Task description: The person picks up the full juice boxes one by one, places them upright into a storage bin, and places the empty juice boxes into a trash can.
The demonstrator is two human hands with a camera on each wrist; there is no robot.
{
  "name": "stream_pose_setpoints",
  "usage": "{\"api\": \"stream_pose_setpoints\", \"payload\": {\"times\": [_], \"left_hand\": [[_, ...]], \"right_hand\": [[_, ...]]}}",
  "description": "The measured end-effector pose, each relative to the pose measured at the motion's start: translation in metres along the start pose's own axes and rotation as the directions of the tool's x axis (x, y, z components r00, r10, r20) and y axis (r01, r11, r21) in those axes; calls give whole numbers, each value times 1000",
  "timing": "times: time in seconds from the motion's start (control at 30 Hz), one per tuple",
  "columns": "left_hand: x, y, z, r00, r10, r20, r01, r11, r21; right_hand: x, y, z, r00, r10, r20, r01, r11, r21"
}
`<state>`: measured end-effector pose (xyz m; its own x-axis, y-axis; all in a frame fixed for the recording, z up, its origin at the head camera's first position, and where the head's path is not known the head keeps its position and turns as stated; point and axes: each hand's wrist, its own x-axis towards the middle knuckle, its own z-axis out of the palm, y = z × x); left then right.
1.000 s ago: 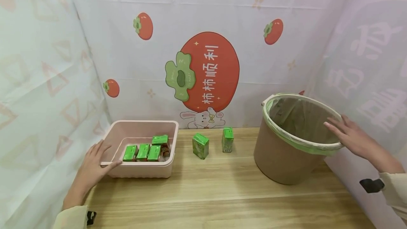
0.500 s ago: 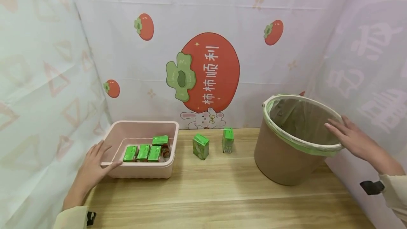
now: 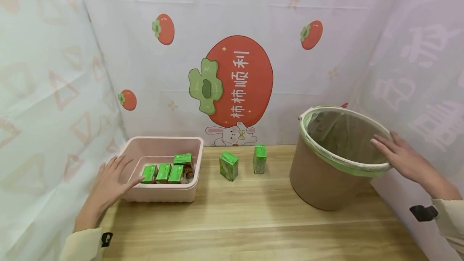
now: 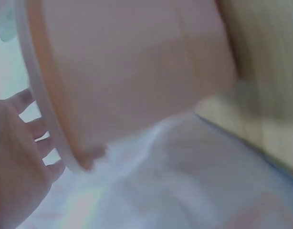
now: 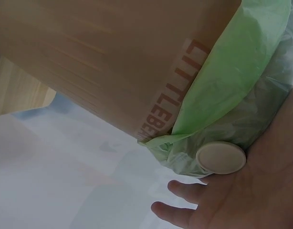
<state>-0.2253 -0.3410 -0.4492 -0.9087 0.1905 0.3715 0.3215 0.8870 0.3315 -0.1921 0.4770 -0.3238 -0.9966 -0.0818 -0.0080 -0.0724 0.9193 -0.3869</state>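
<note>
Pale wood-grain tabletop (image 3: 246,212) bears the pink rectangular plastic basin (image 3: 168,195) and round brown plastic bin (image 3: 320,180), which your relaxed left hand (image 3: 110,183) and right hand (image 3: 407,160) seemingly steady, gripping nothing; any shift next needs a firmer hold.

My head view bright, soft shadow beside the pink basket (image 3: 159,195), left-wrist view blurred, right-wrist view dim
</note>
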Motion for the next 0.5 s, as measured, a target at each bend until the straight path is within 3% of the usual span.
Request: {"api": "stream_pose_setpoints", "payload": {"times": [0.17,0.4,0.5], "left_hand": [[22,23,8,997,78,-12,-78,996,-53],[41,58,26,997,38,73,-27,988,-149],[49,71,35,996,64,65,-55,990,-133]], "right_hand": [[-1,1,0,1000,8,-11,-8,1000,3],[0,0,1,1000,19,-7,-19,1000,8],[1,1,1,1000,19,-7,-19,1000,8]]}}
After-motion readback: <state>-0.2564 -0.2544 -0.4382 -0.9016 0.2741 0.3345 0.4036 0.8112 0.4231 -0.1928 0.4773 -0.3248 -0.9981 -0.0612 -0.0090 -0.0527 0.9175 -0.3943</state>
